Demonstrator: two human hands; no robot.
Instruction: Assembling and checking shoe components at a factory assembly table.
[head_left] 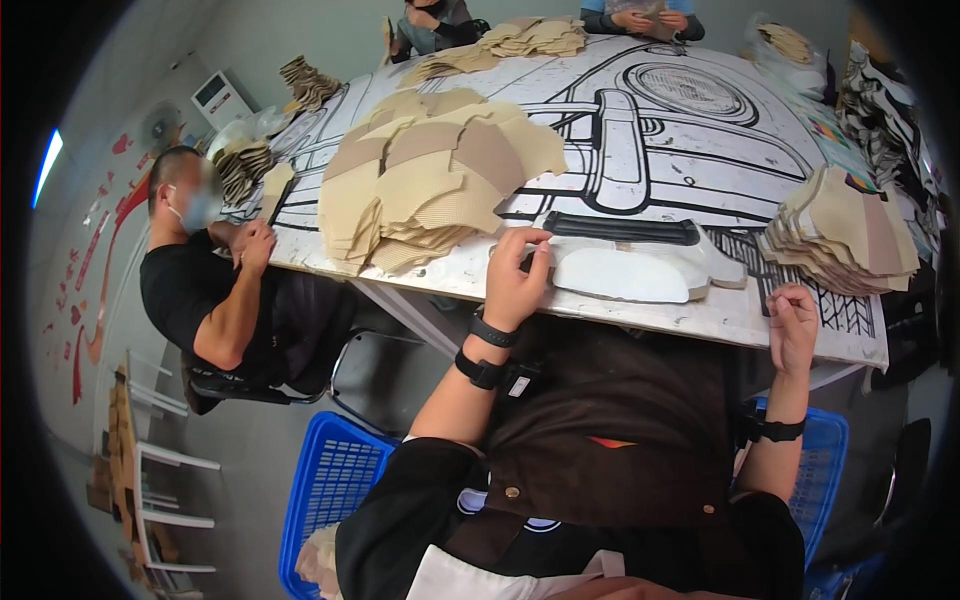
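In front of me at the table's near edge lies a flat white piece (620, 273) with a padded black strip (625, 229) along its far side. My left hand (515, 278) is closed at the left end of this piece, finger and thumb pinched against it. To the right of it, over the table edge, my right hand (792, 328) is raised with its fingers curled together; whatever they hold, if anything, is too small to make out. A stack of beige and brown ribbed pieces (840, 230) stands just beyond my right hand.
A large pile of beige ribbed pieces (430, 165) covers the table's left middle. The white table (700, 165) bears black line drawings. A person in black (205, 280) sits at the left; others work at the far side. Blue baskets (335, 470) flank me.
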